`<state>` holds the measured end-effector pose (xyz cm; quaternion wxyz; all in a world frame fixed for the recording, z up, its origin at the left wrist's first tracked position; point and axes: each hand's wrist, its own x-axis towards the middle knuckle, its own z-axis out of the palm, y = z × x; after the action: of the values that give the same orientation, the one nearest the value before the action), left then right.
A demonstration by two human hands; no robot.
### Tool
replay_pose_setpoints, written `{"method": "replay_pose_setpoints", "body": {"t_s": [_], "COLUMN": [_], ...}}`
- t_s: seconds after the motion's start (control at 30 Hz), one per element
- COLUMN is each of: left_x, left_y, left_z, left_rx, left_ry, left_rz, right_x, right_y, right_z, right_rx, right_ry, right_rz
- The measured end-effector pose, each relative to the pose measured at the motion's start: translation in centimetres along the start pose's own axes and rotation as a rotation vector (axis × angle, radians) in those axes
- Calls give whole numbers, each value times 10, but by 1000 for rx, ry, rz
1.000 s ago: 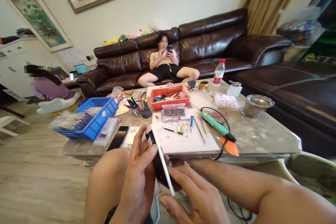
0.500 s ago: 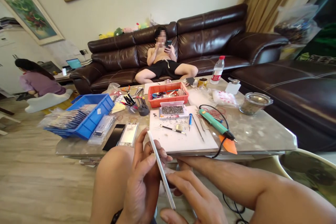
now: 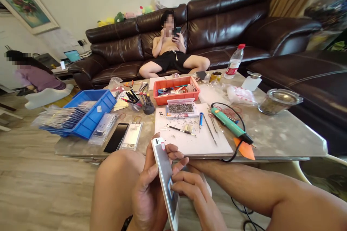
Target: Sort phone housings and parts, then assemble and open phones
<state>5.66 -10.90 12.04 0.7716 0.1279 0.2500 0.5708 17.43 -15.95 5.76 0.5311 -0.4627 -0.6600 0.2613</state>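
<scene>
My left hand [image 3: 148,195] is wrapped round a white smartphone [image 3: 165,177], holding it upright on its long edge above my knee [image 3: 116,184], its back turned toward me. My right hand [image 3: 193,196] has its fingers curled against the phone's back, the fingertips pinching at a small blue tab there. Just beyond the phone lies a white work mat [image 3: 189,140] on the table [image 3: 284,137], carrying tweezers, a blue screwdriver [image 3: 201,120] and small parts.
A green electric tool [image 3: 230,126] with a black cord and an orange pick [image 3: 245,149] lie at the mat's right. A screw box [image 3: 180,108], orange tray [image 3: 176,92], blue bin [image 3: 86,115], two phone parts [image 3: 124,137] and glass jar [image 3: 279,101] stand around. One person sits on the sofa; another sits at the far left.
The phone has turned so its back faces me and sits lower. My right fingers have moved onto its back and closed on the blue tab. The view has tilted downward.
</scene>
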Motion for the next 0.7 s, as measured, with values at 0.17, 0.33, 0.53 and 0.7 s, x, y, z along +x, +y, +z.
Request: {"method": "replay_pose_setpoints", "body": {"t_s": [0.17,0.33,0.53,0.7], "left_x": [2,1,-1,1], "left_y": [2,2,2,3], "left_z": [-1,-7,-11,-8], "left_rx": [-34,-55,-50,-25], "left_ry": [-12,-32,-50,-55], "left_rz": [-27,-9,16,4], "right_x": [0,-2,-3,-5], "right_y": [3,5,1,0], "right_z": [2,-3,1,3], "right_rx": [-17,-24,-83,-130], "right_ry": [-19,-116,-116,-84], "right_rz": [20,-55,-102,-110]}}
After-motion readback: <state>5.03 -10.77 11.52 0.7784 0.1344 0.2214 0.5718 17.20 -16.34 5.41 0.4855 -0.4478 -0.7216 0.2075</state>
